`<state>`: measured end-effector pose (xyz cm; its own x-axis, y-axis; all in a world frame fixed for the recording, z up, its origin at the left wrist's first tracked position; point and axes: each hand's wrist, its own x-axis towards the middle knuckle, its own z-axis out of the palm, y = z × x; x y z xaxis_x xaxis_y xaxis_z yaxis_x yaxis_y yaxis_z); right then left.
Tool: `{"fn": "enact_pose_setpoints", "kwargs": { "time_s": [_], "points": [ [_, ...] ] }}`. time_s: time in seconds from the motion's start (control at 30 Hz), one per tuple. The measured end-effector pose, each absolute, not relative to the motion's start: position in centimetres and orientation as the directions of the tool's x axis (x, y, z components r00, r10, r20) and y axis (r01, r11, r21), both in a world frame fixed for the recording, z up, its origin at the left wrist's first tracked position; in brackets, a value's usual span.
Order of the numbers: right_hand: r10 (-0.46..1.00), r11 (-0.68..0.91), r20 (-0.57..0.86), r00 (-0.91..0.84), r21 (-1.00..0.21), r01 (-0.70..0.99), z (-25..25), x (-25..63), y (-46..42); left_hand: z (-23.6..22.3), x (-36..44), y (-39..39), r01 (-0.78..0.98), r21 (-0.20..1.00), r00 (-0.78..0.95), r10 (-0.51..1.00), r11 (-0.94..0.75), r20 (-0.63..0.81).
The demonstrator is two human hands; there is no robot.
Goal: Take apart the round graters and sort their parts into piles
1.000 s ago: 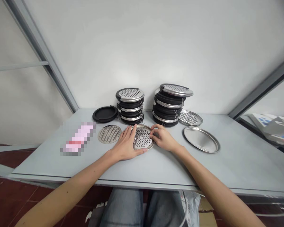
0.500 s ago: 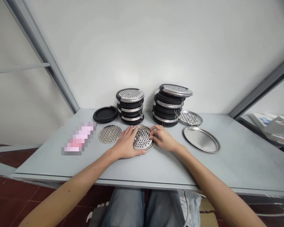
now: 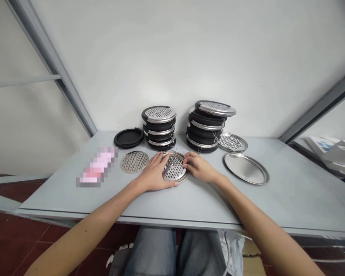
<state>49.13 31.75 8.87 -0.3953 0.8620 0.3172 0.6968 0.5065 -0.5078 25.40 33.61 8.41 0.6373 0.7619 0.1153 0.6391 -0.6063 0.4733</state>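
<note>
A round metal grater disc point(image 3: 173, 168) lies inside a shallow rimmed metal tray point(image 3: 186, 177) on the table in front of me. My left hand point(image 3: 153, 175) rests across its left side, fingers stretched out toward the far rim and thumb along the near rim. At the right edge of the disc, my right hand point(image 3: 199, 166) is closed in a pinch, thumb against forefinger; whatever is between the fingertips is hidden. Just left of my left hand, a loose perforated grater disc point(image 3: 134, 161) lies flat.
Behind the hands stand a left stack point(image 3: 159, 126) and a taller right stack point(image 3: 207, 126) of black and metal graters. A black round base point(image 3: 128, 138) lies left. To the right are a plain metal tray point(image 3: 246, 168) and a holed metal plate point(image 3: 232, 143). A pixelated pink item point(image 3: 97, 166) lies far left.
Both hands stay at the same places on the disc, with hardly any visible movement. The view shifts slightly; the objects on the table have not moved.
</note>
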Motion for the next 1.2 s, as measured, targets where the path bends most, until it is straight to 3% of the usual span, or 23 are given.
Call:
{"fn": "enact_pose_setpoints", "kwargs": {
  "time_s": [0.47, 0.7, 0.9, 1.2],
  "points": [
    [0.878, 0.478, 0.301, -0.372, -0.575, 0.664, 8.9, 49.0, 31.9, 8.9, 25.4, 33.8, 0.616, 0.498, 0.639, 0.757, -0.611, 0.139],
    [0.854, 0.519, 0.361, -0.375, -0.524, 0.676, 8.7, 48.9, 32.0, 8.7, 25.5, 34.3, 0.618, 0.479, 0.643, 0.752, -0.623, 0.148],
    [0.882, 0.471, 0.325, -0.340, -0.614, 0.634, 9.2, 49.3, 32.1, 8.9, 25.8, 34.2, 0.648, 0.434, 0.641, 0.756, -0.626, 0.132],
    [0.901, 0.423, 0.248, -0.356, -0.685, 0.593, 9.9, 50.0, 32.0, 8.2, 25.3, 34.3, 0.575, 0.468, 0.659, 0.719, -0.671, 0.222]
  ]
}}
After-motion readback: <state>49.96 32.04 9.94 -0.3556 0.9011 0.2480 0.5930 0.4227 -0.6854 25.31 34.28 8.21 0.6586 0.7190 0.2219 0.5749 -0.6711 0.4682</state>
